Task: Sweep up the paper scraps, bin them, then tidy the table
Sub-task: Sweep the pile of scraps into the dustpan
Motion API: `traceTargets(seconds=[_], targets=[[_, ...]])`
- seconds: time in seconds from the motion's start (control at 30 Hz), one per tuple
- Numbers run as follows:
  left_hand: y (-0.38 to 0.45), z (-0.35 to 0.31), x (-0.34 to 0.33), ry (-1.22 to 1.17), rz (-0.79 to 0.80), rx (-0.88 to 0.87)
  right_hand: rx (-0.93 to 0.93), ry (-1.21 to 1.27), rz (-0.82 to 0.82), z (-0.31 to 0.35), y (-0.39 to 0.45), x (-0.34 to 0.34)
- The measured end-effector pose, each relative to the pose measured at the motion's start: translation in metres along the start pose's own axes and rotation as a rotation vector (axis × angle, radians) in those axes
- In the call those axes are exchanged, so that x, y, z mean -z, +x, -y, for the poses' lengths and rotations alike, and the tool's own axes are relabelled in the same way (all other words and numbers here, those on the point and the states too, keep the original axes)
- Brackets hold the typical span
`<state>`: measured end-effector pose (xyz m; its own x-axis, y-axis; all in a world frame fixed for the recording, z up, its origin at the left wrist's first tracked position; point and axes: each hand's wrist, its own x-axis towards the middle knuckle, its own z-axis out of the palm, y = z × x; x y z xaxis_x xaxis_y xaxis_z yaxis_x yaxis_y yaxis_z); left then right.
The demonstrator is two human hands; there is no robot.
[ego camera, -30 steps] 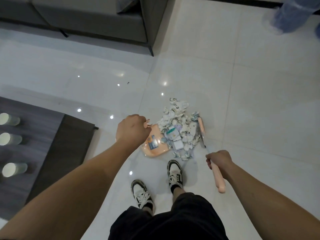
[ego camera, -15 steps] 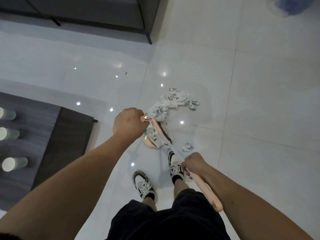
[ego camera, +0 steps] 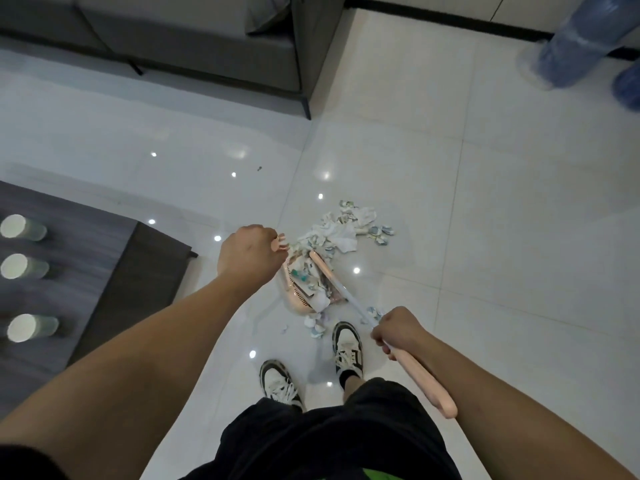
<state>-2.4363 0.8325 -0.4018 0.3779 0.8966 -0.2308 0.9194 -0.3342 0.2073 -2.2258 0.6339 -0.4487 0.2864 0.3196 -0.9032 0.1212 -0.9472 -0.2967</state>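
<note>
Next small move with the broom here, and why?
Probably reach the broom past the far scraps and pull them into the dustpan. The left hand steadies the pan, the right hand grips the broom, and that pile lies outside it.

Left hand [ego camera: 246,251] gripping the pink dustpan [ego camera: 298,299] handle, right hand [ego camera: 398,330] wrapped round the broom [ego camera: 424,384]. Paper scraps [ego camera: 341,233] half in the pan, rest on the tile floor [ego camera: 485,237], few by the sneakers [ego camera: 347,348].
</note>
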Motion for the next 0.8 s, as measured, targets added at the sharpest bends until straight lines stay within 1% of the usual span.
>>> traceTargets(seconds=[0.2, 0.37, 0.53, 0.67, 0.8], targets=[[-0.009, 0.011, 0.019, -0.102, -0.036, 0.084, 0.022, 0.03, -0.024, 0.01, -0.017, -0.002], [-0.01, 0.033, 0.024, -0.225, -0.072, 0.07, 0.024, 0.103, -0.068, 0.0, -0.051, -0.031], [-0.025, 0.053, 0.027, -0.3, -0.046, -0.053, 0.017, 0.235, -0.176, -0.018, -0.089, -0.086], [-0.053, 0.06, 0.037, -0.284, -0.037, -0.173, -0.026, 0.353, -0.256, -0.04, -0.122, -0.129], [-0.078, 0.047, 0.051, -0.248, -0.031, -0.305, -0.063, 0.459, -0.327, -0.067, -0.158, -0.149]])
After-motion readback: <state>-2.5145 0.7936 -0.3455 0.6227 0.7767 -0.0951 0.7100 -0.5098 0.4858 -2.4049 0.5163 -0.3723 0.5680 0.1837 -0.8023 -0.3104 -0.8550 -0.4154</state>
